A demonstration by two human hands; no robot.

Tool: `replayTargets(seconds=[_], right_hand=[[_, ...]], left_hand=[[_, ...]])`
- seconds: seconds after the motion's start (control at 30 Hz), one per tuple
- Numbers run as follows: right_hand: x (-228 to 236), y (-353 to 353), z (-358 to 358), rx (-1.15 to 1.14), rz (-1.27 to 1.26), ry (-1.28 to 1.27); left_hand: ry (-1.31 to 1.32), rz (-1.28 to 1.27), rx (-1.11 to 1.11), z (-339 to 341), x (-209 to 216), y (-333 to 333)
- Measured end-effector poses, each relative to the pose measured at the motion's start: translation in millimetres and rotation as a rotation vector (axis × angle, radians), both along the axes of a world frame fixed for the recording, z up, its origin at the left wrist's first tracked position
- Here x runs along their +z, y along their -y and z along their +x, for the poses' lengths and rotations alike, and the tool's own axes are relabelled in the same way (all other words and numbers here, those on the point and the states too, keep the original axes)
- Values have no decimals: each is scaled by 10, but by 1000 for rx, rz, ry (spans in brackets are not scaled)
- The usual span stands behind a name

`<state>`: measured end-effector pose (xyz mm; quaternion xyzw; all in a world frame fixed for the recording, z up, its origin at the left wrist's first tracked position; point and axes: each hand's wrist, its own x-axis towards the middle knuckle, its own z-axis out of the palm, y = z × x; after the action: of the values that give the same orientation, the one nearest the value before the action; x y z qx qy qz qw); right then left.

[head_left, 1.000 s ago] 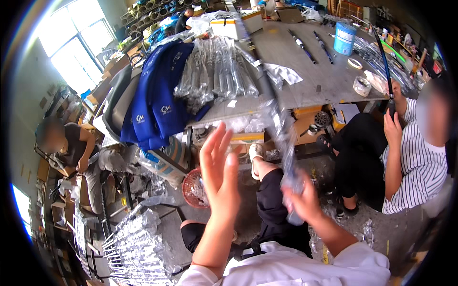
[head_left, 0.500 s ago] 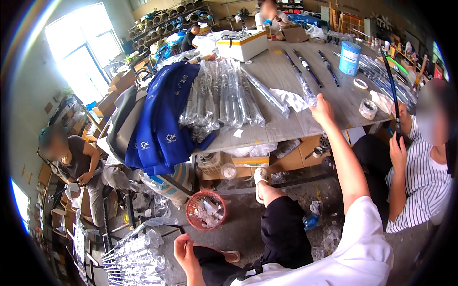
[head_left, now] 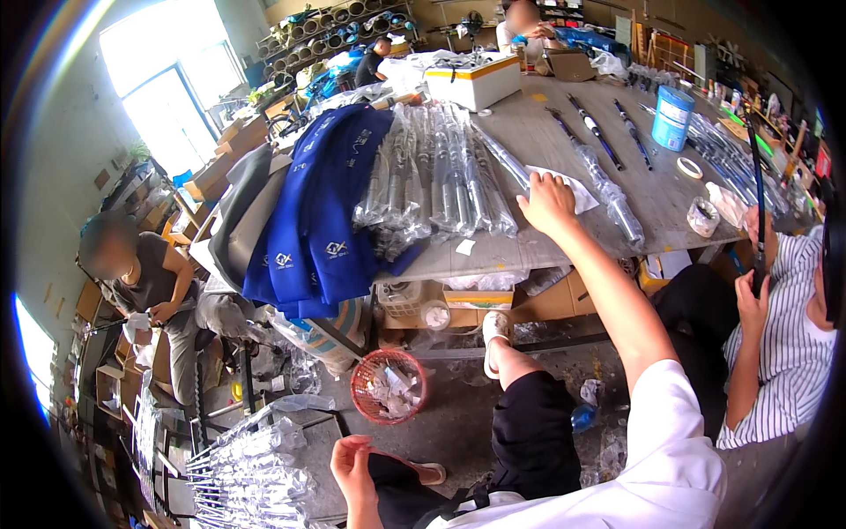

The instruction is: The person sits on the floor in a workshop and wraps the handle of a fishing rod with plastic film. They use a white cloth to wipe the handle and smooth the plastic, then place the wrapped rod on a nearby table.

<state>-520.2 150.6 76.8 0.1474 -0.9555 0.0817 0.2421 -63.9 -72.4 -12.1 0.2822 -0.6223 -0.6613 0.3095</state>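
Note:
My right hand (head_left: 548, 204) reaches over the table, its fingers closed round the near end of a clear-bagged fishing rod (head_left: 500, 154). A white sheet (head_left: 577, 192) lies partly under that hand. To its right rests another fishing rod (head_left: 608, 189), its near part in a clear sleeve, apart from my fingers. Several bagged rods (head_left: 441, 176) lie side by side to the left. Low over my lap, my left hand (head_left: 352, 465) is loosely curled with fingertips together; nothing shows in it.
Blue printed cloth covers (head_left: 322, 220) drape over the table's left edge. A blue tub (head_left: 672, 119) and tape rolls (head_left: 690, 167) are at the right. Below stands a red basket (head_left: 388, 385) of scraps; bagged rods (head_left: 251, 476) lean lower left. A co-worker in stripes (head_left: 780, 335) holds a rod at right.
My right hand has let go of the sleeved rod and moved left onto the end of the bagged rod. The sleeved rod now lies on the table. My left hand stays curled.

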Motion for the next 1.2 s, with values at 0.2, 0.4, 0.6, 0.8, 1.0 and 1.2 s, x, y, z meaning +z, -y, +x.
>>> replayTargets(seconds=[0.2, 0.4, 0.6, 0.8, 1.0, 1.2], right_hand=[[-157, 171, -287, -164, 4, -36], [172, 776, 92, 108, -241, 273], [216, 1069, -24, -24, -176, 375], [158, 954, -242, -66, -344, 583], [66, 826, -72, -122, -428, 366], [84, 577, 591, 320, -778, 117]], left_hand=[[0, 19, -35, 212, -48, 55], [67, 161, 81, 429, -175, 103], [-16, 157, -13, 300, -131, 78], [31, 197, -1, 354, -223, 82], [5, 184, -28, 306, -181, 78], [-25, 111, -207, 35, 180, 100]])
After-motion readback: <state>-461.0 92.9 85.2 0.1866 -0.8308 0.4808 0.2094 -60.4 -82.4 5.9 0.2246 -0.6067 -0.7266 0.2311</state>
